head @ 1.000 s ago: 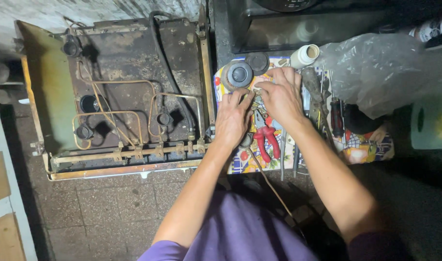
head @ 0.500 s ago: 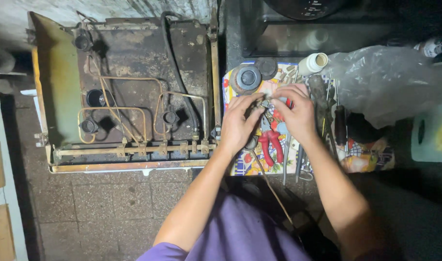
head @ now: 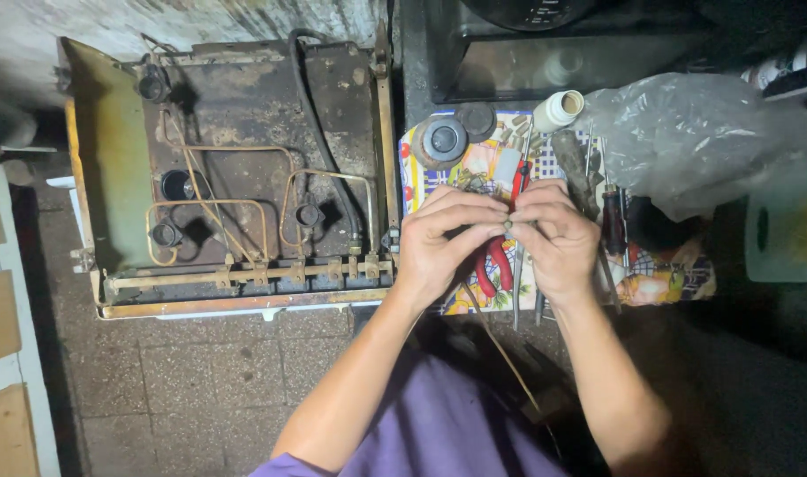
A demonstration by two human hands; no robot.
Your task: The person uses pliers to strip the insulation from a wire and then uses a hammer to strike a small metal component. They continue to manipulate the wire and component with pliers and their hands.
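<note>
My left hand and my right hand meet fingertip to fingertip above a colourful patterned cloth. Between the fingertips they pinch a small metal part; its exact shape is too small to tell. Red-handled pliers lie on the cloth just under my hands. A thin copper tube runs from below my hands toward my lap. To the left lies an opened, rusty gas stove with copper tubes and burner valves exposed.
Round burner caps, a white spool, screwdrivers and other tools lie on the cloth. A crumpled clear plastic bag sits at right. A dark appliance stands behind. Tiled floor lies below the stove.
My hands have lifted off the cloth and come together, fingertips now pinching a small part between them. The view has shifted slightly.
</note>
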